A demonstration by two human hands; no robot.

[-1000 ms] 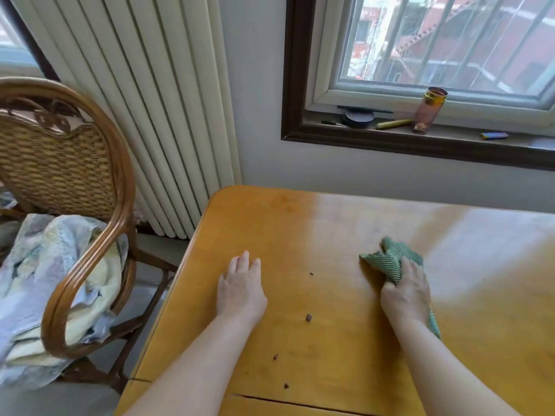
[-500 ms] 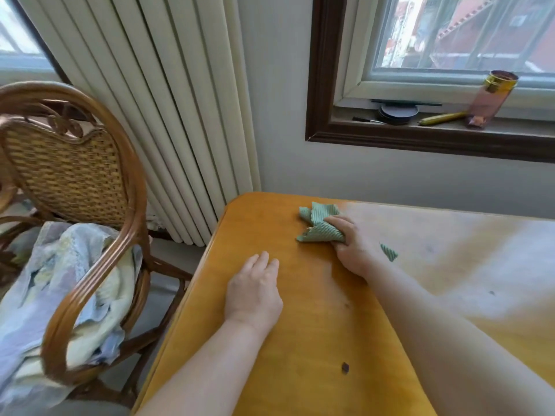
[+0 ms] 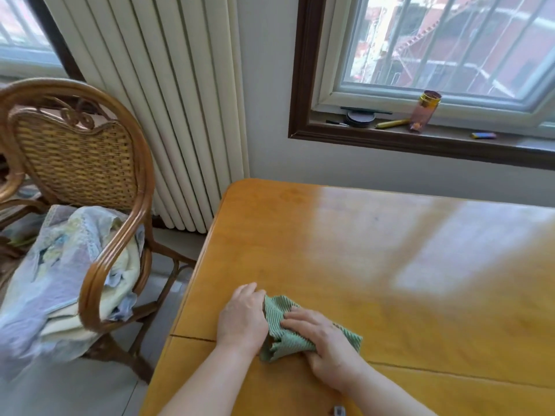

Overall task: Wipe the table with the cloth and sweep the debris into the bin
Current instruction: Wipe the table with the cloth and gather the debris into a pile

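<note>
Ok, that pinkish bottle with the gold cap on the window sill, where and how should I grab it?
Grip the pink bottle around its body, below the gold cap. It stands upright with nothing touching it, so a sideways grip from the room side, over the table, looks best. The yellow pen lies just left of it, so come in from the front or right.

I see two bare forearms reaching in from the bottom edge, no sleeves anywhere in view. My left hand (image 3: 242,318) and right hand (image 3: 326,343) carry no gloves, rings, watch or bracelet that I can make out.
</note>
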